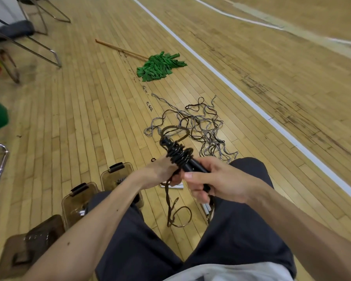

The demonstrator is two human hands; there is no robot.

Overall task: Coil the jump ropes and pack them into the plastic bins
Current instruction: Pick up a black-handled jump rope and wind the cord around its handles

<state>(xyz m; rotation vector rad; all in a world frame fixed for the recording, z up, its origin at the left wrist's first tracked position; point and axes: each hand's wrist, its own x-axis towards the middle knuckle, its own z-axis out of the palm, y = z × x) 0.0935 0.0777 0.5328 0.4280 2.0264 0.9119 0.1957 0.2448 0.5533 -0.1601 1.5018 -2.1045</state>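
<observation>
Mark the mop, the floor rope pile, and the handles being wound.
mop (160, 66): head view, on the green strands.
rope pile (201, 126): head view, middle of the tangle.
handles (190, 168): head view, bare black stretch at mid-length.

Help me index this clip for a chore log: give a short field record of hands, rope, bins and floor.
right hand: grips the handle end of the black jump rope
left hand: holds the rope beside the coils wound round the handles
loose tail: hangs down between the knees to the floor
rope pile: tangled on the floor ahead, uncoiled
bins: two brown plastic ones, open, beside the left leg
other: green mop lying farther off
</observation>
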